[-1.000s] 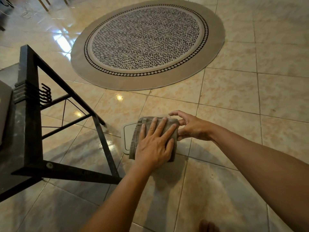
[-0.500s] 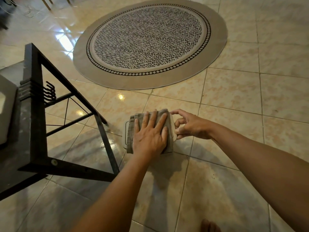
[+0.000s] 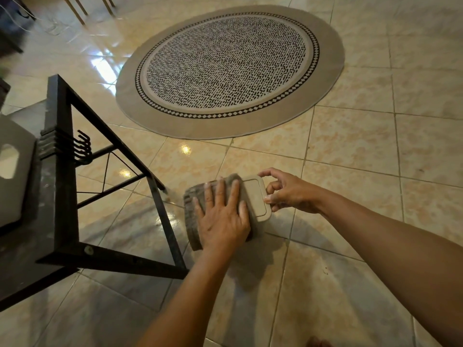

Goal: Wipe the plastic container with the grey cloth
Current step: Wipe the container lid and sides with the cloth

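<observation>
Left hand [image 3: 221, 216]: flat, fingers spread, pressed on folded grey cloth [image 3: 194, 219]. Right hand [image 3: 288, 190]: fingertips pinched on right edge of plastic container [image 3: 254, 196]. Container: beige, rectangular, rounded corners, recessed panel on upper face; held above tiled floor [image 3: 350, 151]; left portion covered by cloth. Cloth edges blurred. Black metal frame [image 3: 62, 171] to left. Round patterned rug [image 3: 229, 68] beyond.

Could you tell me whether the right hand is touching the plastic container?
Touching: the head view shows the right hand pinching the plastic container's right edge with its fingers.
</observation>
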Demonstrator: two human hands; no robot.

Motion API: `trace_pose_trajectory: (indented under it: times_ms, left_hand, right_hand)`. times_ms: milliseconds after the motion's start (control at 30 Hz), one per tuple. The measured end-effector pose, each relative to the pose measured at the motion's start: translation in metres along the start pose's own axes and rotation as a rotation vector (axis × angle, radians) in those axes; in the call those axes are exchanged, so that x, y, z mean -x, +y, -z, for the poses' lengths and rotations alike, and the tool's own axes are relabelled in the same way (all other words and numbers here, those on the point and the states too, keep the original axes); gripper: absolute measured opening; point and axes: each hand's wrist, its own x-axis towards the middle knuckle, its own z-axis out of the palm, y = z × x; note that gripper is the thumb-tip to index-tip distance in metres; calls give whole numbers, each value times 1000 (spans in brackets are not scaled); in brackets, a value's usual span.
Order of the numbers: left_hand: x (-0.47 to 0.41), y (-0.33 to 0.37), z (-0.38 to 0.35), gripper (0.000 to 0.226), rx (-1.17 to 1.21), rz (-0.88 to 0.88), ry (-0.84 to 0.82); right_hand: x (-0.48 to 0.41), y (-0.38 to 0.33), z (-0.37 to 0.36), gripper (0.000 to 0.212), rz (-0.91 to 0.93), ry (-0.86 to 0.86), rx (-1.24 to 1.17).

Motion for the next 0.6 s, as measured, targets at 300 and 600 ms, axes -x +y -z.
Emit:
trace_pose_trajectory:
  times_ms: [300, 600]
  left_hand:
    - [-21, -16, 7, 62, 52, 88, -14]
    - [-8, 17, 0, 61, 16, -69, -14]
  right_hand:
    - [-1, 3, -4, 63, 31, 38, 12]
    - [-5, 3, -4, 62, 44, 11, 11]
